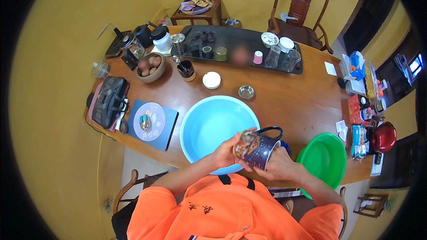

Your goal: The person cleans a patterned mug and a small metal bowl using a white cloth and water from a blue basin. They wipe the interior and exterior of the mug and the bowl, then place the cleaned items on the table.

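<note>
A dark patterned mug [259, 149] with a black handle is held tilted over the near right rim of a light-blue basin [189, 111]. My left hand [229, 153] is closed around the mug's body at its base end. At the mouth of the mug is my right hand [281, 165], with some fingers inside, out of sight, and others curled against the outer wall. Whether those hidden fingers hold anything cannot be seen. A green basin [331, 158] stands to the right of my right forearm. Behind the mug, a small blue thing [285, 146] is partly covered.
Beyond the blue basin on the wooden table [293, 111] are a small metal bowl [246, 91] and a white lid-like disc [211, 80]. A black tray [240, 40] with cups lies farther back. On the left are a bag [110, 100] and a blue board [168, 126]; packages [357, 109] crowd the right.
</note>
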The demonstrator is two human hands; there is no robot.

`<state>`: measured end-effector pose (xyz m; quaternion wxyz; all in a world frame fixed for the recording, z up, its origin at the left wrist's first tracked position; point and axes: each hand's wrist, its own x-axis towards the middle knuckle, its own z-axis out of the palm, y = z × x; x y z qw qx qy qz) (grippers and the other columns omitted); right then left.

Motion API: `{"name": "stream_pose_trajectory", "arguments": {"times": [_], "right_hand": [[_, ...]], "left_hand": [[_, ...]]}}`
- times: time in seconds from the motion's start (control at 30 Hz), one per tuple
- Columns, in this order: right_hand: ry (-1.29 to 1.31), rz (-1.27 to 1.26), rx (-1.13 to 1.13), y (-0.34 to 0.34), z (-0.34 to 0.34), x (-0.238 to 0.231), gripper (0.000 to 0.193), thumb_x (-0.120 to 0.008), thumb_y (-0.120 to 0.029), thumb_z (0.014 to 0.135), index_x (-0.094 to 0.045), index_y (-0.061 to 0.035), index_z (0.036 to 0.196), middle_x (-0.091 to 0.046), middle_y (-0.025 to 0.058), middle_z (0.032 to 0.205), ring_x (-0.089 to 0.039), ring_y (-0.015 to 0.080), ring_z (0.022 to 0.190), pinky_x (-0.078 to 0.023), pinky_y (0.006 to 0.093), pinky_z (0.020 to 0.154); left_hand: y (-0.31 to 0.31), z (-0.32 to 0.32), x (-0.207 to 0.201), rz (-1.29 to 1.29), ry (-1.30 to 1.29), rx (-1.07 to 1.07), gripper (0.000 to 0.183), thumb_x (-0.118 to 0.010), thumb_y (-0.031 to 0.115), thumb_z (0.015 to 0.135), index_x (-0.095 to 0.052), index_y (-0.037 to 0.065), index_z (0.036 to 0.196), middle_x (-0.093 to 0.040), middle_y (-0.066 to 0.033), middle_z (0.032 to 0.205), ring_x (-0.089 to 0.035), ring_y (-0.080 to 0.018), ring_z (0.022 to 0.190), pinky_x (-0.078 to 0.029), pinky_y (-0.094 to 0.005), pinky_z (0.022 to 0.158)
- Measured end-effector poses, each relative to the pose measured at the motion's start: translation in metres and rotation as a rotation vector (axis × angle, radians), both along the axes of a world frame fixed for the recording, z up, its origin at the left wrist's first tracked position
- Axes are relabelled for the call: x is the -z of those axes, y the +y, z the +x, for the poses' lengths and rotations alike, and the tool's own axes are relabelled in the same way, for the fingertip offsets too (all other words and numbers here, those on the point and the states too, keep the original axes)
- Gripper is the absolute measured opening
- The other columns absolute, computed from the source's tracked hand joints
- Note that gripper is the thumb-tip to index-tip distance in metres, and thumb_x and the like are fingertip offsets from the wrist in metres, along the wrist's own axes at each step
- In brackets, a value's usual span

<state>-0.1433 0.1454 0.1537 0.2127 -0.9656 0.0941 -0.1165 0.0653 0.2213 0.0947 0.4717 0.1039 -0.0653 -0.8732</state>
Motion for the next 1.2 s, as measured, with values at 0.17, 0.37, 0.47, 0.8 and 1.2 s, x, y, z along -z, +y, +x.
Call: {"name": "stream_pose_trajectory", "arguments": {"times": [0.17, 0.37, 0.47, 0.8, 1.2], "right_hand": [[0.016, 0.074, -0.060, 0.009, 0.007, 0.008, 0.031, -0.068, -0.030, 0.074, -0.065, -0.0091, 0.097, -0.063, 0.0161, 0.090, -0.061, 0.0365, 0.078, -0.048, 0.0480, 0.065], [-0.176, 0.889, 0.146, 0.012, 0.017, 0.004, 0.057, -0.076, -0.026, 0.070, -0.055, -0.0031, 0.118, -0.064, 0.0134, 0.108, -0.063, 0.0274, 0.094, -0.051, 0.0380, 0.074], [-0.440, 1.960, 0.326, 0.011, 0.010, 0.017, 0.064, -0.078, -0.020, 0.073, -0.048, 0.0025, 0.125, -0.061, 0.0126, 0.115, -0.064, 0.0230, 0.099, -0.053, 0.0346, 0.082], [-0.409, 0.517, 0.097, -0.002, 0.018, 0.007, 0.029, -0.070, -0.020, 0.073, -0.062, 0.0020, 0.091, -0.062, 0.0172, 0.088, -0.060, 0.0296, 0.081, -0.048, 0.0408, 0.070], [0.042, 0.291, -0.155, -0.002, 0.003, 0.002, 0.024, -0.067, -0.008, 0.059, -0.061, 0.0016, 0.080, -0.061, 0.0205, 0.076, -0.061, 0.0338, 0.077, -0.047, 0.0440, 0.069]], "left_hand": [[0.001, -0.010, 0.006, 0.193, -0.315, -0.136, 0.057, -0.070, 0.030, 0.082, -0.046, 0.010, 0.130, -0.057, -0.0088, 0.117, -0.056, -0.0238, 0.109, -0.046, -0.0389, 0.095], [0.000, -0.013, -0.003, 0.103, -0.511, -0.309, 0.058, -0.071, 0.024, 0.078, -0.046, 0.008, 0.127, -0.055, -0.0096, 0.111, -0.057, -0.0205, 0.101, -0.046, -0.0350, 0.092], [-0.001, -0.011, -0.009, -0.283, -0.768, -0.483, 0.070, -0.077, 0.027, 0.072, -0.044, 0.007, 0.130, -0.050, -0.0054, 0.115, -0.050, -0.0151, 0.106, -0.041, -0.0297, 0.092], [0.001, -0.006, -0.011, -0.131, -0.324, -0.364, 0.099, -0.054, 0.070, 0.078, -0.024, 0.005, 0.147, -0.043, -0.0108, 0.140, -0.045, -0.0274, 0.128, -0.036, -0.0432, 0.106], [-0.004, -0.012, -0.008, 0.081, -0.619, -0.284, 0.054, -0.070, 0.027, 0.078, -0.048, 0.004, 0.122, -0.060, -0.0093, 0.100, -0.062, -0.0201, 0.090, -0.054, -0.0324, 0.079]]}}
